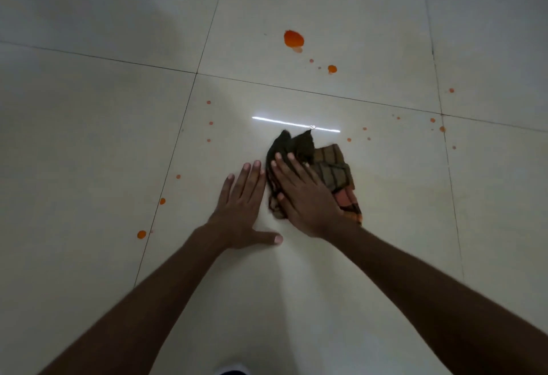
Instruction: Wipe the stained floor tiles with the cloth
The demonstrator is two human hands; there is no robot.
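Observation:
A crumpled checked cloth (332, 176), brown, dark green and orange, lies on the glossy cream floor tiles (385, 226). My right hand (305, 197) presses flat on the cloth's left part, fingers spread. My left hand (243, 208) rests flat on the bare tile just left of the cloth, fingers apart and holding nothing. A big orange stain (293, 39) sits on the far tile, with a smaller blob (332, 69) near it. Small orange drops (141, 234) dot the tiles to the left and right of my hands.
Dark grout lines (166, 179) cross the floor between large square tiles. A bright strip of reflected light (296, 123) lies just beyond the cloth. Something white and dark (232, 371) shows at the bottom edge.

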